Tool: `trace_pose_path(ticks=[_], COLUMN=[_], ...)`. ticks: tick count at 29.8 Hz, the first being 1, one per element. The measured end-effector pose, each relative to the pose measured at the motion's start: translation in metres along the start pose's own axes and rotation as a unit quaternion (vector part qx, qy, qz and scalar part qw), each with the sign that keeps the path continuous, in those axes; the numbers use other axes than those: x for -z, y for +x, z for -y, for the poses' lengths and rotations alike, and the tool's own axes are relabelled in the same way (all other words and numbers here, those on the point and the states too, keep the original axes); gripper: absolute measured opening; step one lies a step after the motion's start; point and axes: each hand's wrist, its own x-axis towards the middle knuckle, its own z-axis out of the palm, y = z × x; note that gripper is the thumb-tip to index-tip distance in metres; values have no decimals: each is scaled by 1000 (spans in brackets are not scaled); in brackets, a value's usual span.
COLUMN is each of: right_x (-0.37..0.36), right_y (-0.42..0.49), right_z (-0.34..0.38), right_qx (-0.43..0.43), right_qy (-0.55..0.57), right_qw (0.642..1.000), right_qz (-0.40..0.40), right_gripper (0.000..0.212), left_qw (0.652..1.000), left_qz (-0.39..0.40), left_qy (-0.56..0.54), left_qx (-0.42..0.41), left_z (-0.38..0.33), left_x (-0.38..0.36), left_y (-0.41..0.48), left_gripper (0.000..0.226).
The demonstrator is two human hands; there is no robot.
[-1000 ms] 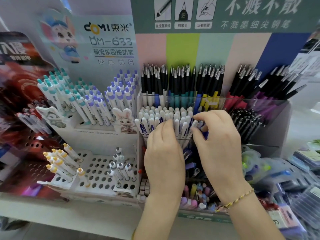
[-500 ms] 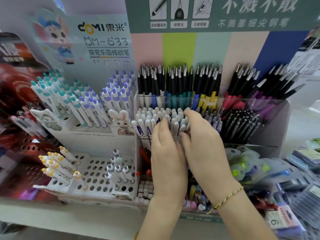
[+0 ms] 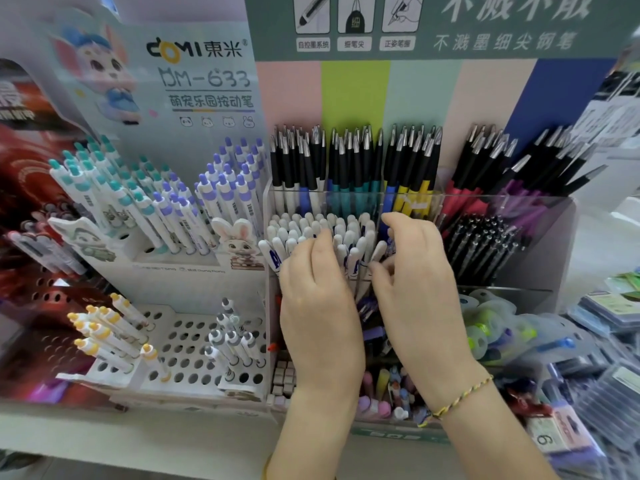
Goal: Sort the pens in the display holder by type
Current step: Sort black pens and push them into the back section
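Left hand (image 3: 322,306) is in the display holder (image 3: 502,202) now, back of the hand up, fingers (image 3: 323,242) bent and close together, tips buried in the tops of the white pens (image 3: 311,225) in the holder's middle tier. They're touching those caps for sure, but whether they actually grip one I can't tell from here. Right hand (image 3: 419,292) works the right edge of that same bunch: forefinger hooked over the top, thumb (image 3: 379,270) tucked underneath, a small gap between them with the outermost white pen and a bit of blue shaft sitting in it. Pinched or only nudged, I can't tell. And look, half a second ago the two hands were pressed side by side over the bunch; now they've split apart and a fan of white caps shows between them, the right hand having slid out toward the holder's right. Both forearms rise from below the holder's front, wrists straight, the right one wearing a braided bracelet (image 3: 460,398). Black-capped pens (image 3: 353,157) stand upright in the holder's back row.
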Motion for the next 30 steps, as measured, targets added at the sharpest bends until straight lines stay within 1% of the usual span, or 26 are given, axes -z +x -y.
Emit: trace_pose_path(ticks=[3, 5, 8, 10, 13, 18, 24, 27, 29, 30], right_x=[-3, -4, -4, -4, -4, -8, -7, -5, -2, 0], right_y=[1, 3, 5, 7, 13, 20, 28, 25, 21, 20], right_z=[-2, -3, 2, 6, 9, 6, 7, 5, 2, 2], right_qx=[4, 2, 6, 23, 40, 26, 34, 30, 28, 28], right_qy=[-4, -10, -11, -10, -6, 6, 11, -16, -10, -1], right_qw=[1000, 1000, 1000, 999, 999, 999, 999, 999, 1000, 999], right_qz=[-23, -28, -26, -28, -24, -29, -29, 2, -8, -16], right_gripper=[43, 42, 38, 34, 23, 11, 9, 10, 14, 17], left_qw=[998, 995, 992, 988, 985, 984, 981, 976, 972, 973], left_qz=[-31, -3, 70, 89, 82, 86, 76, 110, 131, 129], left_qy=[-56, -97, -106, -124, -153, -151, -176, -183, -190, -186], left_qx=[-7, -15, -12, 2, 26, 31, 29, 38, 52, 54], left_z=[-1, -2, 3, 6, 6, 4, 2, 4, 8, 9], left_x=[5, 7, 2, 0, 2, 4, 5, 6, 8, 9], left_y=[0, -3, -6, -5, 2, 7, 12, 9, 6, 5], left_gripper=[18, 8, 12, 20, 13, 10, 11, 9, 8, 8])
